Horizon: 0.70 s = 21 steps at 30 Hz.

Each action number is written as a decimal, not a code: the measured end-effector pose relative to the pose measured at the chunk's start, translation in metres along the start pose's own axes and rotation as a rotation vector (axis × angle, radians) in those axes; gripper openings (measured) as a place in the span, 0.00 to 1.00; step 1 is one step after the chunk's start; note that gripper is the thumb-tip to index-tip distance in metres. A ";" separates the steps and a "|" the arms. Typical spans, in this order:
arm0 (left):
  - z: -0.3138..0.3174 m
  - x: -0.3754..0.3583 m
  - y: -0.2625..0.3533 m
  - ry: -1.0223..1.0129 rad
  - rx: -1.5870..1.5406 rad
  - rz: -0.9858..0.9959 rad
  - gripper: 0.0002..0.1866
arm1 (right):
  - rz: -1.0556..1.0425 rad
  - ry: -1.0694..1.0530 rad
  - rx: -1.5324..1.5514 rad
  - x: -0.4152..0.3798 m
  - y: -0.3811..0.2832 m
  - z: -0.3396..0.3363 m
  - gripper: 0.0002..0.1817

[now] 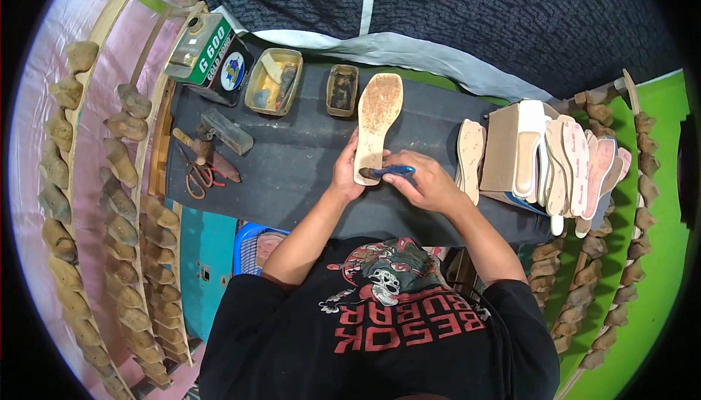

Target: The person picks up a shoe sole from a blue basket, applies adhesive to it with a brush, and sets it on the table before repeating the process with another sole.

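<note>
My left hand grips a tan insole by its left edge near the heel, holding it up over the dark worktable. The toe end of the insole points away from me, and its forefoot is covered in brown specks. In my right hand is a brush with a blue handle, held between thumb and fingers. Its dark bristles meet the heel part of the insole. The left fingers behind the insole are hidden.
A glue can, a yellowish tub and a small tray line the table's back. Scissors and tools lie left. Rightward, insoles crowd a cardboard box. Racks of shoe lasts flank both sides.
</note>
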<state>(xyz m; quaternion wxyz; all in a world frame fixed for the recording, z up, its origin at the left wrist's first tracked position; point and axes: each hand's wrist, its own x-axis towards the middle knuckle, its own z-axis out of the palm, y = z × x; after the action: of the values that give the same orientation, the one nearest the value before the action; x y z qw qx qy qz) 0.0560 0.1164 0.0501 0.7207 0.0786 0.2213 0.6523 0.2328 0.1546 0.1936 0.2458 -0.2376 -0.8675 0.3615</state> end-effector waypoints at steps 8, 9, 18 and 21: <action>0.014 -0.010 -0.022 -0.099 0.033 -0.058 0.32 | 0.041 0.251 -0.083 0.006 0.023 -0.023 0.09; 0.016 -0.012 -0.024 -0.095 0.031 -0.058 0.32 | 0.052 0.252 -0.078 0.006 0.023 -0.024 0.10; 0.024 -0.016 -0.027 0.088 -0.026 -0.005 0.30 | -0.056 -0.031 -0.079 -0.018 -0.014 -0.010 0.11; 0.028 -0.018 -0.023 0.073 -0.050 -0.033 0.30 | -0.083 -0.034 -0.047 -0.017 -0.019 -0.011 0.11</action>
<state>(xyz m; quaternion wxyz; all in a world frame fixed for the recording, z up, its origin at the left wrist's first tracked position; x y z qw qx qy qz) 0.0879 0.1008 0.0693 0.7244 0.0329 0.2322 0.6482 0.2480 0.1383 0.2106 0.2399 -0.2011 -0.8889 0.3345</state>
